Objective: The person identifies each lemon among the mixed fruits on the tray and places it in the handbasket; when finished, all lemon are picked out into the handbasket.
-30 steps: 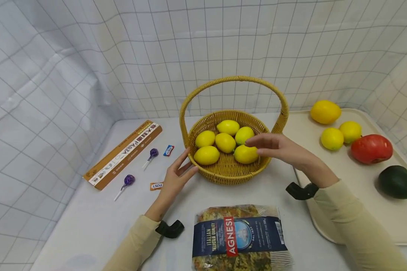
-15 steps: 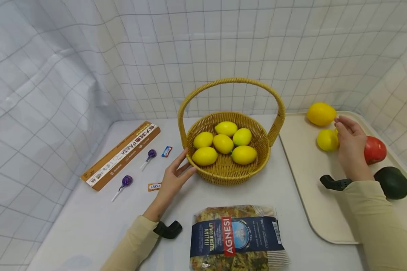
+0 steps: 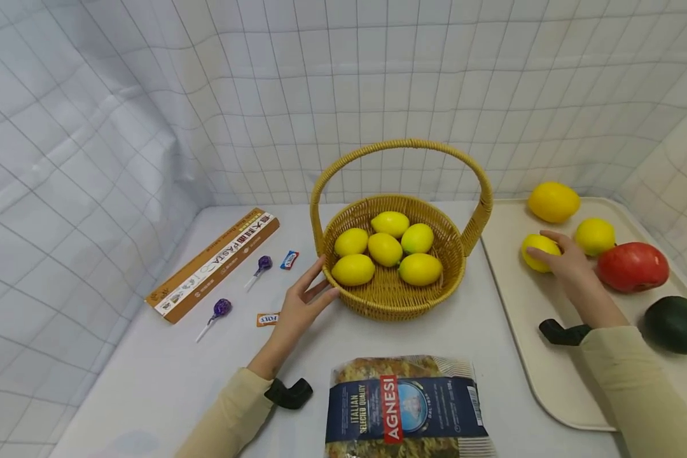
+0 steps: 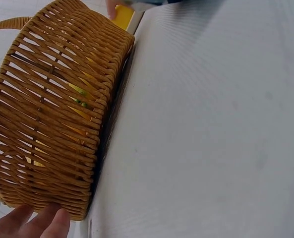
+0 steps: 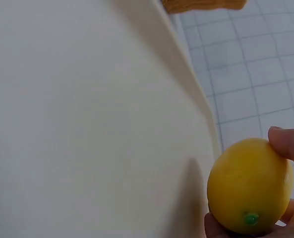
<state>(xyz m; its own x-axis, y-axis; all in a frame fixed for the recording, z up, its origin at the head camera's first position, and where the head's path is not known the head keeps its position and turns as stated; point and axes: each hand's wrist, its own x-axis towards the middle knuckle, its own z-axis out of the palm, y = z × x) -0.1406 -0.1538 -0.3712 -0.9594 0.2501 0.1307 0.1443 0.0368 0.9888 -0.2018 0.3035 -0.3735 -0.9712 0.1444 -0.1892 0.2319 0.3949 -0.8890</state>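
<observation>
A wicker basket (image 3: pixel 386 302) with a tall arched handle holds several yellow lemons (image 3: pixel 353 270). At its left side, my left hand (image 3: pixel 299 310) rests against the rim with fingers spread; the left wrist view shows fingertips (image 4: pixel 57 225) on the woven wall. Over the cream tray (image 3: pixel 512 299), my right hand (image 3: pixel 572 267) holds another lemon (image 5: pixel 251 186) between thumb and fingers, its green tip showing. Beside it on the tray lie one more lemon (image 3: pixel 595 236), a larger yellow fruit (image 3: pixel 554 202), a red pomegranate-like fruit (image 3: pixel 633 267) and a dark green avocado (image 3: pixel 675 324).
In front of the basket lies a bag of Agnesi pasta (image 3: pixel 406 407). To the left are a long pasta box (image 3: pixel 212 264), two purple lollipops (image 3: pixel 222 308) and two small wrapped candies (image 3: pixel 289 259). A white grid-patterned curtain (image 3: pixel 378 89) hangs behind.
My right hand has moved from above the basket to the tray on the right and taken hold of a lemon there. My left hand has stayed at the basket rim.
</observation>
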